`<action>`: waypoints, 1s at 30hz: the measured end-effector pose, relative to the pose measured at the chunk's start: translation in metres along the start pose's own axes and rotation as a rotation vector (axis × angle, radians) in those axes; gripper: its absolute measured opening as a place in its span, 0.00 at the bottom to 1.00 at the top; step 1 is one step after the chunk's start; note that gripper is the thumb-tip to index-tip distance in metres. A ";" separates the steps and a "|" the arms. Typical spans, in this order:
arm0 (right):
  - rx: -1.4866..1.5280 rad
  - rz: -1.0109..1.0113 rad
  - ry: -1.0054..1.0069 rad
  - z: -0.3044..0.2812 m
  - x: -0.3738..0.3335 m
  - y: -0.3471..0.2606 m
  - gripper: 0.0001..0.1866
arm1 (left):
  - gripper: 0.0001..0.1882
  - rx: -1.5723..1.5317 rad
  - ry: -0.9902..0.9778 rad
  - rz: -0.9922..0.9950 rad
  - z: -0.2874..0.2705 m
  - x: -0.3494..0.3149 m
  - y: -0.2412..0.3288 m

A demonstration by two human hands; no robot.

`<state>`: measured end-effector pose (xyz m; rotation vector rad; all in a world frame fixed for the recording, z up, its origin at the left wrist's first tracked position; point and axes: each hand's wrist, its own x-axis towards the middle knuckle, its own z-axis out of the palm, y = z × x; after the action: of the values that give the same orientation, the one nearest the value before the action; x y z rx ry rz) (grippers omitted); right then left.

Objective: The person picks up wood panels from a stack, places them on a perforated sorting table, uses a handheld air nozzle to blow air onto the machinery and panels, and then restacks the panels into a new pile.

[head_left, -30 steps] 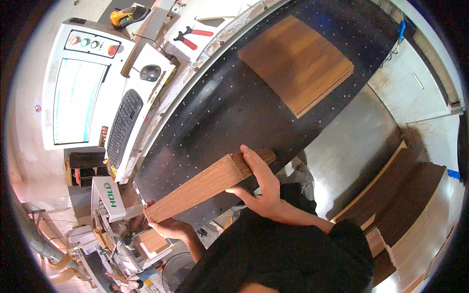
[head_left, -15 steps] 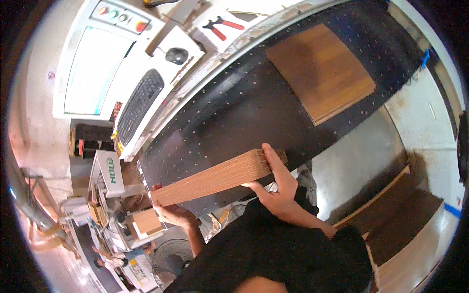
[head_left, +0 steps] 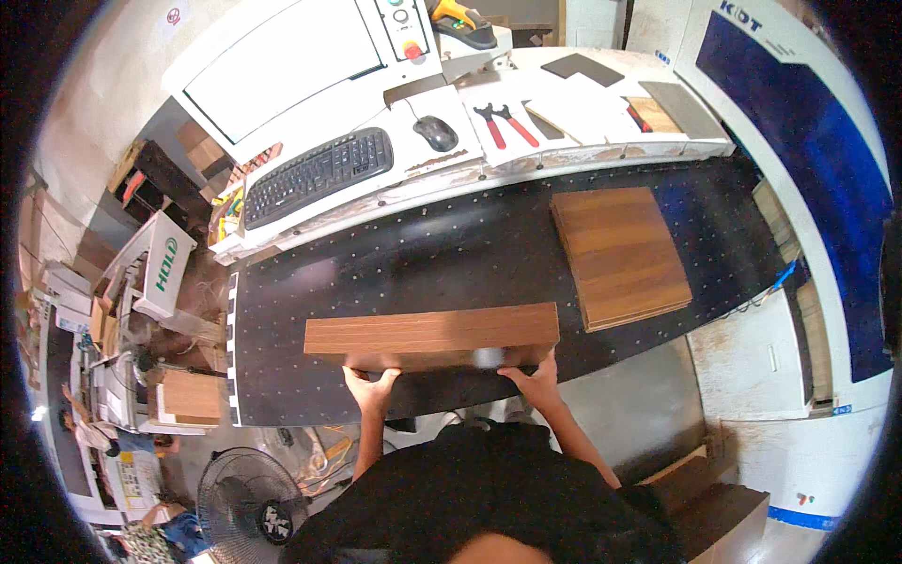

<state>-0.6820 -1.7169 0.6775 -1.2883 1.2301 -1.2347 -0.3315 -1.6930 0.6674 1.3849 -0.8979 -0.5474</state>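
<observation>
A stack of brown wood-grain boards (head_left: 432, 331) stands on its long edge, their edges facing up, over the near part of the black dotted table (head_left: 423, 254). My left hand (head_left: 372, 387) grips it near its left end, thumb on the near face. At the right end my right hand (head_left: 536, 381) holds it the same way. Most of my fingers are hidden beneath or behind the boards. Whether the stack touches the table I cannot tell. To its right, a flat pile of brown boards (head_left: 624, 256) lies on the table.
Behind the table, a white ledge carries a keyboard (head_left: 319, 177), a mouse (head_left: 436, 133) and red-handled pliers (head_left: 507, 127). A monitor (head_left: 282, 66) rises at the back left. A black fan (head_left: 252, 508) stands near left; white and blue machinery (head_left: 799, 150) is at right.
The held stack has swung from a slant to nearly level across my front, both hands still on it. My view has turned, so the table and ledge sit straighter.
</observation>
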 end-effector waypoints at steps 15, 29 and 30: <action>-0.030 -0.419 0.298 -0.032 0.036 0.114 0.29 | 0.58 0.289 -0.155 0.006 0.024 -0.012 0.017; -0.126 -0.084 -0.034 -0.004 0.075 0.062 0.56 | 0.50 0.239 0.427 -0.070 0.004 -0.207 0.094; -0.167 -0.100 -0.080 0.005 0.069 0.046 0.56 | 0.50 0.222 0.461 -0.074 0.002 -0.214 0.094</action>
<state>-0.6802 -1.7880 0.6358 -1.5224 1.2449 -1.1580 -0.4714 -1.5118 0.7122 1.6627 -0.5440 -0.1688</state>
